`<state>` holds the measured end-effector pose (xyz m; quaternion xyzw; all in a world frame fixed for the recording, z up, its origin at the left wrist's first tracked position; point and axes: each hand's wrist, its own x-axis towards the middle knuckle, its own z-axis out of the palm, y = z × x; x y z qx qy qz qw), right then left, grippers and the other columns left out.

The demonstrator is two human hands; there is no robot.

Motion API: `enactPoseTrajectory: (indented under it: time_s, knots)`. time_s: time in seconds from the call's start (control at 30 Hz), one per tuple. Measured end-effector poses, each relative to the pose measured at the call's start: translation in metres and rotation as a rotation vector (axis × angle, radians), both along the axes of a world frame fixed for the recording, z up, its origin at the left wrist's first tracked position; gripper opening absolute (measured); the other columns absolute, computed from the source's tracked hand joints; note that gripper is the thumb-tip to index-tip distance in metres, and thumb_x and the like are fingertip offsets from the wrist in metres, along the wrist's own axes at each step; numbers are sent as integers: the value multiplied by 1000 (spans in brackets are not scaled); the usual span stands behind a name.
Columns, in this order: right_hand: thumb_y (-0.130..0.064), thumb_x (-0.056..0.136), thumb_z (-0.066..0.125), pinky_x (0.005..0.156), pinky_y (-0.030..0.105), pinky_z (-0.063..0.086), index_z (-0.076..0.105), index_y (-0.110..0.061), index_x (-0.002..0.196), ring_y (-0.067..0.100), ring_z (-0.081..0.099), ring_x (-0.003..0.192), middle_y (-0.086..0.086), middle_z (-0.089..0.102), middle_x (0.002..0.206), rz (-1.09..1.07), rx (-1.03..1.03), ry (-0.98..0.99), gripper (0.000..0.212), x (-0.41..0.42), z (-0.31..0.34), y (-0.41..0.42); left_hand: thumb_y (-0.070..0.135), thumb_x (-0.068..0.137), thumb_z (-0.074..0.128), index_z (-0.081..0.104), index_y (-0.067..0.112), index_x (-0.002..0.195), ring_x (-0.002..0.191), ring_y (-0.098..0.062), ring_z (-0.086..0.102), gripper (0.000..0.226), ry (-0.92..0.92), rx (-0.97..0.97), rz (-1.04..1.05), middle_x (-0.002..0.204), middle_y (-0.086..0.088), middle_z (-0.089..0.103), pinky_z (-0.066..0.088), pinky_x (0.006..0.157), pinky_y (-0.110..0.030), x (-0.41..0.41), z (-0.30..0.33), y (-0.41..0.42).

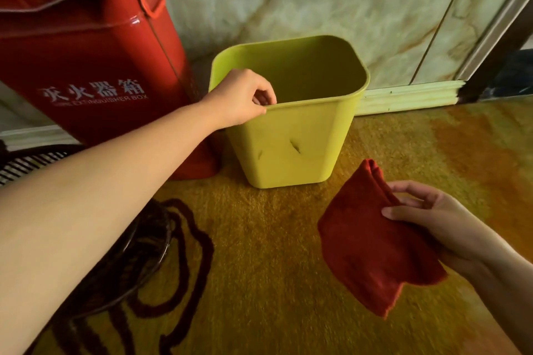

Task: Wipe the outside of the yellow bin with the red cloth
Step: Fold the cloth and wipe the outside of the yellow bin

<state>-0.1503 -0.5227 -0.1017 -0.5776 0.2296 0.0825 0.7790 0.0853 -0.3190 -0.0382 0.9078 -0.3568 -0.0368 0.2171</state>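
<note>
The yellow bin [291,150] stands upright on the carpet near the wall, empty inside, with two small dents on its near face. My left hand [240,98] pinches the bin's near-left rim, thumb outside and fingers curled over the edge. My right hand [432,219] is lower right, holding the folded red cloth [372,251] by its upper right edge between thumb and fingers. The cloth hangs in the air, apart from the bin, a little to the right of its base.
A large red fire extinguisher box [86,60] stands just left of the bin, almost touching it. A marble wall [331,3] and pale skirting board [409,95] run behind. The floor is yellow patterned carpet [259,268]. A dark round fan base [135,262] sits under my left arm.
</note>
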Motion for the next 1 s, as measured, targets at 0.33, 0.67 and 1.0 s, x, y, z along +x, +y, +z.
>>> enactPoseTrajectory:
  time_s: [0.33, 0.67, 1.0]
  knots:
    - [3, 67, 67, 48, 22, 54, 71, -30, 78, 10, 70, 61, -6, 75, 71, -347, -196, -169, 35, -7, 15, -11, -6, 68, 68, 65, 4, 99, 46, 10, 52, 32, 311, -261, 192, 68, 2, 59, 41, 53, -4, -9, 22, 9]
    - [-26, 86, 53, 86, 33, 46, 61, -28, 118, 19, 65, 97, -2, 70, 111, -311, -1147, -473, 33, 120, 6, 107, 4, 65, 71, 71, 11, 92, 48, 5, 55, 27, 253, -266, 322, 55, 13, 67, 47, 60, -15, -6, 22, 25]
    - [-57, 80, 43, 109, 62, -1, 18, -52, 138, 27, -3, 145, 8, 7, 158, -333, -1228, -384, 64, 152, -51, 110, 8, 68, 71, 68, 15, 103, 77, 8, 60, 36, 39, -57, 154, 99, -10, 73, 40, 68, 3, -2, 26, 32]
